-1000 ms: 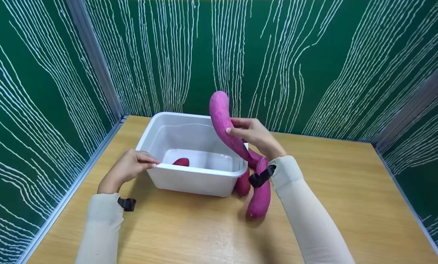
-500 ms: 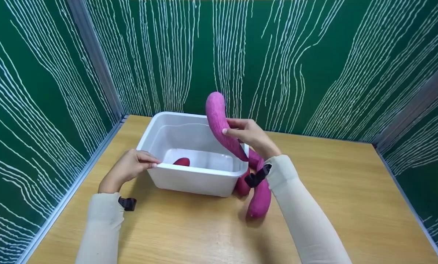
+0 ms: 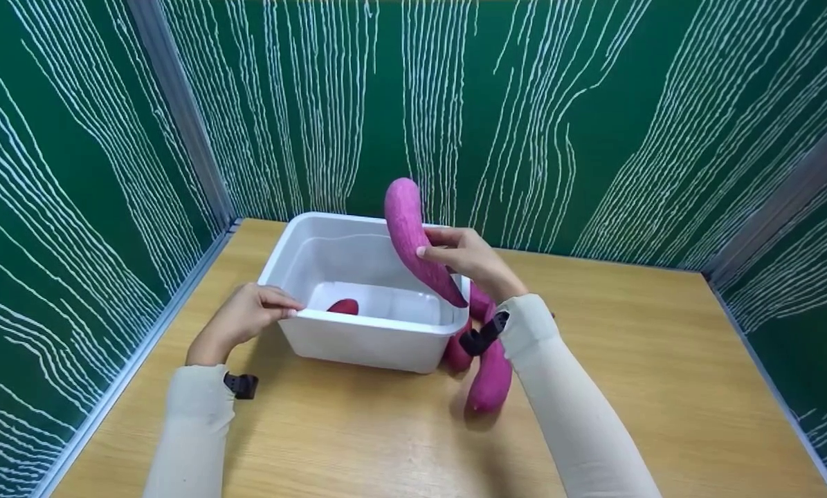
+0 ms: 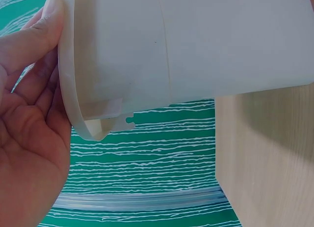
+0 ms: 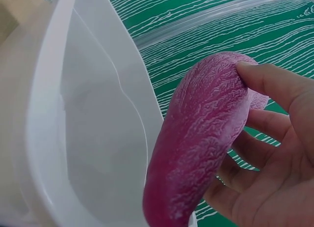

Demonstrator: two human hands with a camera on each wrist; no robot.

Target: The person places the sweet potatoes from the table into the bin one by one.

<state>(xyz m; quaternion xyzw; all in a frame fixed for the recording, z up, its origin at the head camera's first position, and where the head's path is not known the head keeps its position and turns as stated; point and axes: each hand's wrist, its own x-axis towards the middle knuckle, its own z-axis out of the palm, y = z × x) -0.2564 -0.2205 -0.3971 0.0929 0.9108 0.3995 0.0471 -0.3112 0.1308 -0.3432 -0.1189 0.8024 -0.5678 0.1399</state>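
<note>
Held a curved pink vegetable point(image 3: 410, 238) aloft over the right end of the white bin point(image 3: 361, 344), with right hand point(image 3: 474, 260) curled about its middle. Slanted along its long axis, from a rounded end pointing up and back-left to a narrower, dark end pointing down and front-right, near the right rim; could not tell whether touching. Pinched the bin's front-left corner with left hand point(image 3: 242, 316). Saw a red vegetable point(image 3: 344, 306) inside, and another pink vegetable point(image 3: 491, 384) lying lengthwise front to back on the table point(image 3: 628, 332).
</note>
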